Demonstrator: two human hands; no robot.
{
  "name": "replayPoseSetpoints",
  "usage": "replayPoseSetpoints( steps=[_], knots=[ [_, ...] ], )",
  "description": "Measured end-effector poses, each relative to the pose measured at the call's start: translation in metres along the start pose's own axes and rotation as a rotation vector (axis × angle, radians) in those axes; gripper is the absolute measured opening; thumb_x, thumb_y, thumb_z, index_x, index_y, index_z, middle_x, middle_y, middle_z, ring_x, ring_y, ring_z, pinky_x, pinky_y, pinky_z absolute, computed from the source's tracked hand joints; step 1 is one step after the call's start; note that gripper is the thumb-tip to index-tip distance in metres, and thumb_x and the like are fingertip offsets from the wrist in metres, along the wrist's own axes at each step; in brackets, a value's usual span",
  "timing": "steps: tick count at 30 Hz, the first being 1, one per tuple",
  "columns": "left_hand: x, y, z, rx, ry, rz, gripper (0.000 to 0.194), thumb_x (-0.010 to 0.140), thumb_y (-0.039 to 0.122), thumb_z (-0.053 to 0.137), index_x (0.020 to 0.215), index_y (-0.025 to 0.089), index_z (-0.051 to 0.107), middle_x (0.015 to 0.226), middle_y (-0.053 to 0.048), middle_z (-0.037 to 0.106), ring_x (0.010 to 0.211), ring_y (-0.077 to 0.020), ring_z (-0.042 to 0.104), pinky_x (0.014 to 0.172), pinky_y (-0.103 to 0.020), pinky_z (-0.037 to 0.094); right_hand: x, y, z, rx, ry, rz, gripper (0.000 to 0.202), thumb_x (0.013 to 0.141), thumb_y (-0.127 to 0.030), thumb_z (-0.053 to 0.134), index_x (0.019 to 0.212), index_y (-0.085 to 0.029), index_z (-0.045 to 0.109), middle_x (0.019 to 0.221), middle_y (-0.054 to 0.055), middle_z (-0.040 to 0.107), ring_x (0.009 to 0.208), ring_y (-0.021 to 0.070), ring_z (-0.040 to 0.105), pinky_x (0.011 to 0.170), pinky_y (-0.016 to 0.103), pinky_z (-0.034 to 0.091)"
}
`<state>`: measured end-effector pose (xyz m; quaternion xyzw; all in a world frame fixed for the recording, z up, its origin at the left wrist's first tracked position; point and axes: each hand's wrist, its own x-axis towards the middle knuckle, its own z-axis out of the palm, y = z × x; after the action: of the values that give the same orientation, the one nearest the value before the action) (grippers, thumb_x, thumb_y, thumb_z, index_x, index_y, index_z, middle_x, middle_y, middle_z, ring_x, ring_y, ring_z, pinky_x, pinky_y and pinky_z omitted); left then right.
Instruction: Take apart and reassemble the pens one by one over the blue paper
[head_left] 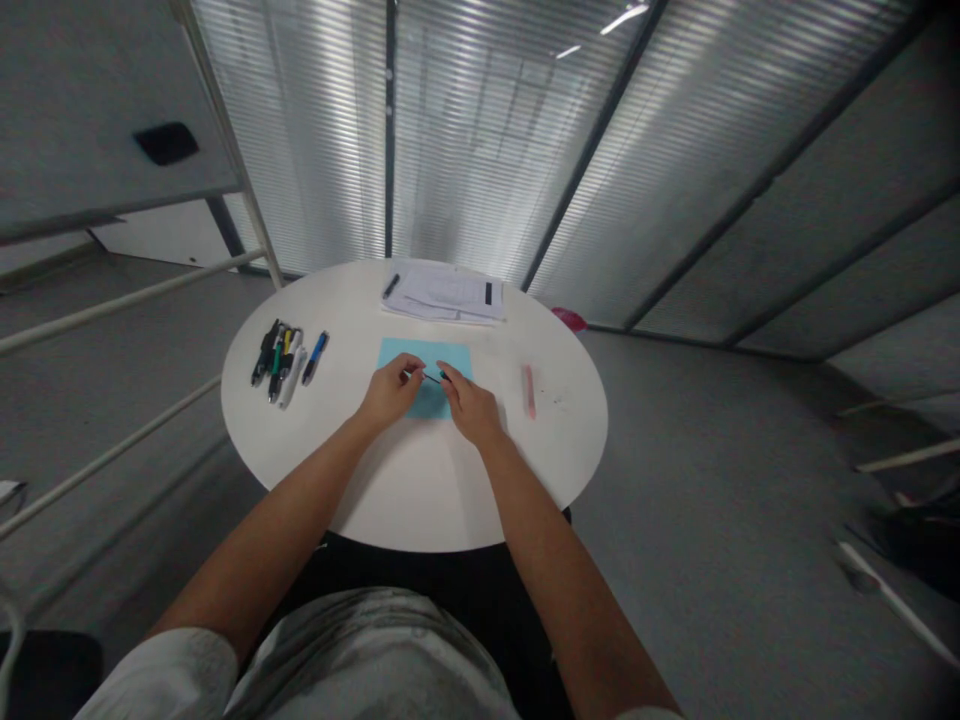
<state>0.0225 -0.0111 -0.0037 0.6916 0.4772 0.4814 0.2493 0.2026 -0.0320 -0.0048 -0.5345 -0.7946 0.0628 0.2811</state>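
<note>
A slim dark rod [433, 378] is held, not yet laid down.
Fingers of the left hand [393, 390] and right hand [471, 404] pinch it, perhaps a pen part, over the square blue sheet [429, 404]; left of them, glossy plastic pens [279, 362] lie unheld on the smooth, rounded bench [427, 500].

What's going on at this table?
A person holds a thin dark item between both hands, left hand at one end, right hand at the other, above a light-blue sheet. It's too small to identify. A cluster of pens lies at the left, a blue pen just beside it. Papers lie at the far side, a pinkish strip at the right.
</note>
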Motion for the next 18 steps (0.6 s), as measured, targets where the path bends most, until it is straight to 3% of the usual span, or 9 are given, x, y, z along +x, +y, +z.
replayPoseSetpoints(
  steps=[10, 18],
  knots=[
    [0.0025, -0.0008, 0.0014, -0.197, 0.044, -0.131, 0.020, 0.085, 0.034, 0.053, 0.095, 0.018, 0.059, 0.084, -0.003, 0.067, 0.055, -0.0085, 0.055, 0.049, -0.020, 0.042, -0.0022, -0.0075, -0.0101, 0.026, -0.027, -0.044, 0.038, 0.099, -0.037, 0.031, 0.128, -0.027, 0.054, 0.121, 0.002, 0.065, 0.106, 0.0184, 0.062, 0.092, 0.029, 0.046],
    [0.0012, 0.0053, 0.0038, -0.349, -0.063, -0.190, 0.024, 0.081, 0.037, 0.059, 0.092, 0.016, 0.059, 0.077, -0.003, 0.064, 0.049, -0.0082, 0.054, 0.039, -0.018, 0.040, -0.0012, -0.0091, -0.0011, 0.040, -0.096, -0.092, 0.038, 0.099, -0.043, 0.033, 0.122, -0.028, 0.059, 0.116, 0.002, 0.067, 0.103, 0.0174, 0.062, 0.087, 0.028, 0.046]
  ],
)
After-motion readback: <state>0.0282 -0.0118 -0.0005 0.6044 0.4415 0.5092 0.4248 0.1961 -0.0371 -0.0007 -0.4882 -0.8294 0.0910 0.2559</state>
